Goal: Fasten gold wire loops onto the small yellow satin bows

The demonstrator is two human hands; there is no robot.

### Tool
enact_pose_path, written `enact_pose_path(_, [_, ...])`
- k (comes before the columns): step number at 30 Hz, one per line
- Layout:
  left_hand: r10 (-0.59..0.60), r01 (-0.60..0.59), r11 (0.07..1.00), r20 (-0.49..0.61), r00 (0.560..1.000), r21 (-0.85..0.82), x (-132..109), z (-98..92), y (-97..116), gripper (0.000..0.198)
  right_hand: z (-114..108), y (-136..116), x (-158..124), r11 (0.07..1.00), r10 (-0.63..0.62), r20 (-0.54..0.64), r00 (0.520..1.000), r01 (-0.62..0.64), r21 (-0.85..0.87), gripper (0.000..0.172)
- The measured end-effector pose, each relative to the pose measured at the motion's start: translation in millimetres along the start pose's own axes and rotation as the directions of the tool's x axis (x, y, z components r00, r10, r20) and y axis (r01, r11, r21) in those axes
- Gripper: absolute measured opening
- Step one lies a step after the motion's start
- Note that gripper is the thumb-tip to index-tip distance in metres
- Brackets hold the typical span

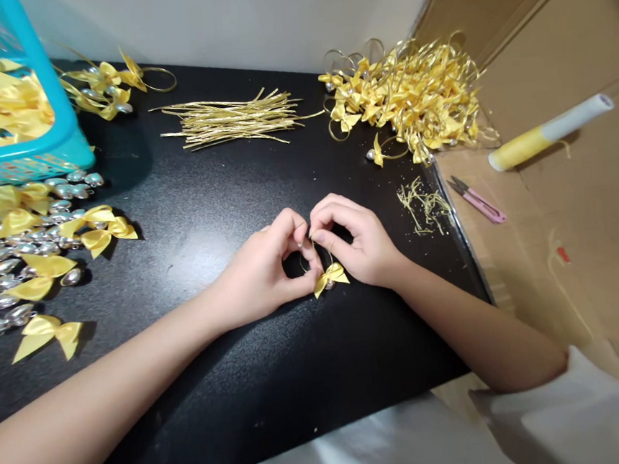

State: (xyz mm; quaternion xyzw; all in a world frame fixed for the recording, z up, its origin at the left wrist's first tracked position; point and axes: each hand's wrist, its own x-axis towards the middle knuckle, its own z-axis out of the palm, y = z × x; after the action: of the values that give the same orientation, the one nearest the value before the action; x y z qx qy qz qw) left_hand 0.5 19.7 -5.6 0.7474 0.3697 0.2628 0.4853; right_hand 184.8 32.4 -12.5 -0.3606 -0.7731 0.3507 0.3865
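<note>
Over the middle of the black table, my left hand (269, 268) and my right hand (361, 238) meet at a thin gold cord. The cord (314, 244) forms a loop, and a yellow ribbon bow (324, 280) with a small silver bead hangs at its lower end. My left fingers are closed around the loop's left side, the thumb close beside the bow. With thumb and forefinger, my right hand pinches the cord at the top. The exact spot where the fingertips meet is partly hidden.
A pile of looped bows (411, 97) lies at back right, cut gold cords (235, 119) at back centre. Pink snips (477, 201) lie beyond the table's right edge, near cord scraps (423, 206). At left are a turquoise basket (66, 138), silver beads (5, 284) and loose bows (47, 334).
</note>
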Motion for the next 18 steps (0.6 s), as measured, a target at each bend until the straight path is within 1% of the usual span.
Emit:
enact_pose_path(7, [-0.032,0.032,0.999,-0.002,0.999,-0.014,1,0.4,1,0.033,1,1,0,0.999,-0.02,-0.041,0.999,0.019,-0.037,0.015])
enact_pose_path(10, [-0.015,0.015,1.0,-0.031,0.999,0.001,1,1.1,0,0.031,2,3,1,0.999,-0.019,-0.058,0.998,0.017,-0.029,0.015])
enact_pose_path(13, [0.014,-0.01,0.998,-0.072,0.997,0.054,1,1.5,-3,0.028,1,4,4,0.997,-0.014,-0.051,0.999,0.01,-0.075,0.012])
enact_pose_path(15, [0.044,-0.036,0.994,-0.075,0.996,0.101,1,1.0,-4,0.027,-5,4,4,0.991,0.016,-0.033,0.999,-0.021,-0.133,0.004])
enact_pose_path(17, [0.083,-0.073,0.987,-0.062,0.995,0.142,2,-0.1,-5,0.026,-19,2,0,0.976,0.068,-0.043,0.997,-0.075,-0.207,0.013])
enact_pose_path(18, [0.101,-0.09,0.983,-0.06,0.993,0.16,2,-0.7,-5,0.024,-30,0,-5,0.959,0.092,-0.078,0.993,-0.109,-0.26,0.017])
